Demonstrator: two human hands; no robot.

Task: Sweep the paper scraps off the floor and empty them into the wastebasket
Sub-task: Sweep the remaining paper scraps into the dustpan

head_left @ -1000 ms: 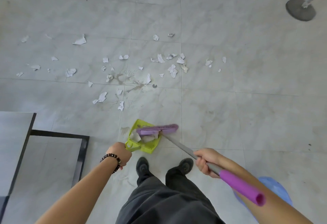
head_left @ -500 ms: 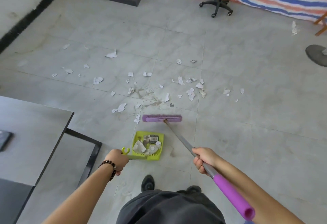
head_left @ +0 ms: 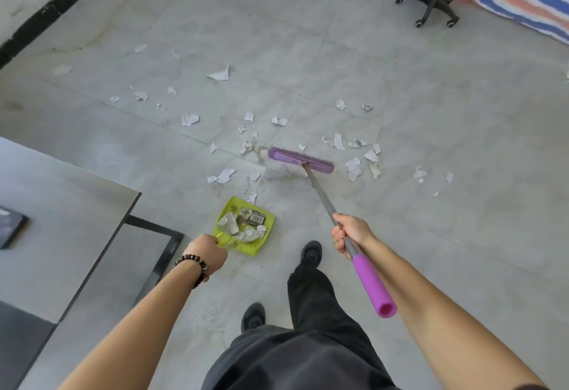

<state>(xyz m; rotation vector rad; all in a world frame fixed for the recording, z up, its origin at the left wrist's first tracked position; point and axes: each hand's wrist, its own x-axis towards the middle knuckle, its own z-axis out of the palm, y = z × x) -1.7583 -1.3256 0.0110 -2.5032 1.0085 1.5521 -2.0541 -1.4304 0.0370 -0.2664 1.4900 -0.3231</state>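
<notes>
Head view. Left grip (head_left: 207, 251): curled round the handle of the green dustpan (head_left: 270, 229), which sits on the floor holding scraps. Right grip (head_left: 351, 232): wrapped round the broom (head_left: 300, 163) shaft, its head well ahead among loose paper scraps (head_left: 220, 75), beyond the dustpan.

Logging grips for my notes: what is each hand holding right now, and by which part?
The left hand grips the green dustpan by its handle. The right hand grips the broom on its metal shaft, right beside the purple sleeve.
</notes>
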